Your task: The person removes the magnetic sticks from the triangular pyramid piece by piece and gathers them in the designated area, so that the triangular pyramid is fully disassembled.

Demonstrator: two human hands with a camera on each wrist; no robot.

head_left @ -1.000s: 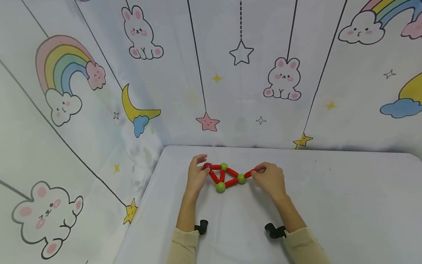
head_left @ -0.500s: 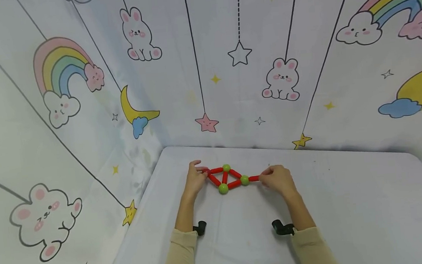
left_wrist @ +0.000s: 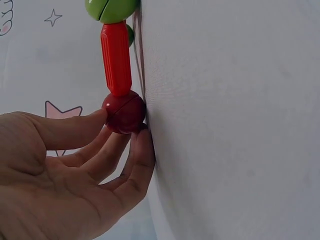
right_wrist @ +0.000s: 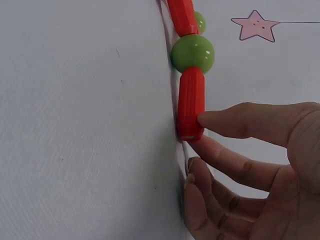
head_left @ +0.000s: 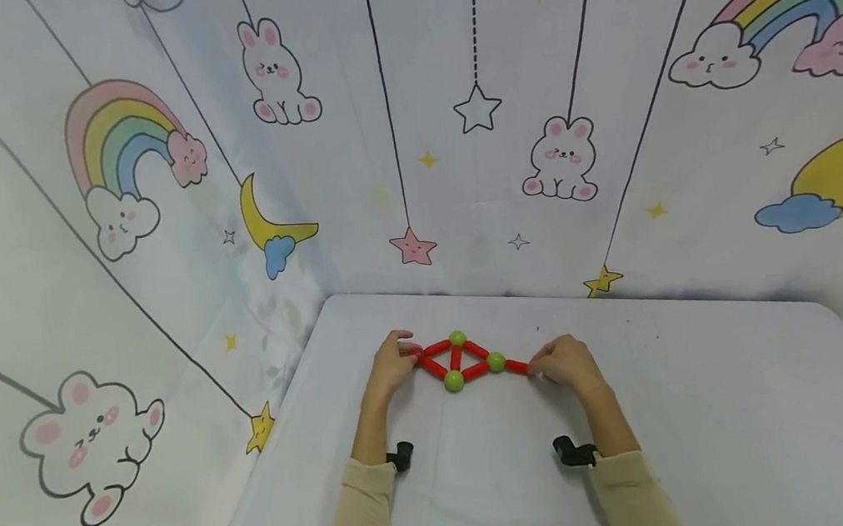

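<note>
Nearest, well behind the fingers, are the left sleeve (head_left: 360, 502) and the right sleeve (head_left: 633, 487), with a black wrist camera (head_left: 575, 452) at each cuff. In front of these, the left hand (head_left: 391, 367) pinches the dark red ball (left_wrist: 125, 112) between thumb and finger; the right hand (head_left: 567, 360) pinches the end stick (right_wrist: 191, 102) near its free tip, which carries no ball.

Between the two sets of fingers sits the shape: the near green ball (head_left: 454, 381), the right green ball (head_left: 496, 362), the far green ball (head_left: 457, 338) and the red ball, linked by red sticks into two triangles sharing the middle stick (head_left: 456, 358). The end stick reaches from the right green ball to the right fingers. Whether every ball touches the surface (head_left: 705, 405), I cannot tell.

The step in hand looks like steadying and lining up the shape. The next move probably calls for a light hold at both ends, so no joint pulls apart.

The white surface spreads widely right of the fingers. Beyond them hangs a pale backdrop with a printed pink star (head_left: 413, 249), rabbits and rainbows.
</note>
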